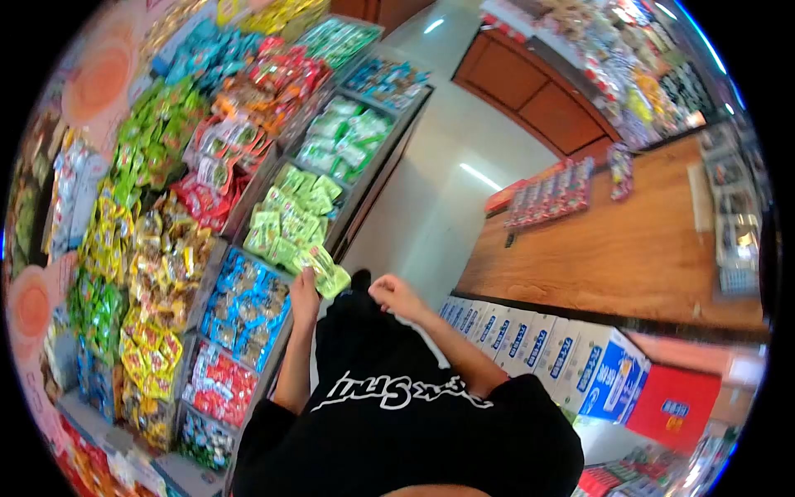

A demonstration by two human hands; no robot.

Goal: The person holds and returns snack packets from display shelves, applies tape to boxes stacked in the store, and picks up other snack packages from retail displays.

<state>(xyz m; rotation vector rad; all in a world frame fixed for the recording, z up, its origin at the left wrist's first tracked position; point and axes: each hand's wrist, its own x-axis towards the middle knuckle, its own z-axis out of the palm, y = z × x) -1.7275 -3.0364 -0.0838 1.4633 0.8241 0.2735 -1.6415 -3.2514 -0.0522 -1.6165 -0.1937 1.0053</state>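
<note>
My left hand (pixel 305 296) is at the edge of a bin, its fingers at a light green snack packet (pixel 331 278). More light green packets (pixel 291 214) lie heaped in the bin just beyond it. To the right, over the dark shirt front, my right hand (pixel 394 296) is raised with its fingers curled in; whatever it may hold is too small to make out. Blue packets (pixel 248 305) fill the bin left of my left hand.
Tiered bins of colourful packets, green ones (pixel 153 137) among them, rise on the left. A wooden counter (pixel 613 240) with a row of packets stands right, above stacked cartons (pixel 513 335). A red box (pixel 672 406) sits lower right. Pale floor (pixel 439 182) runs between.
</note>
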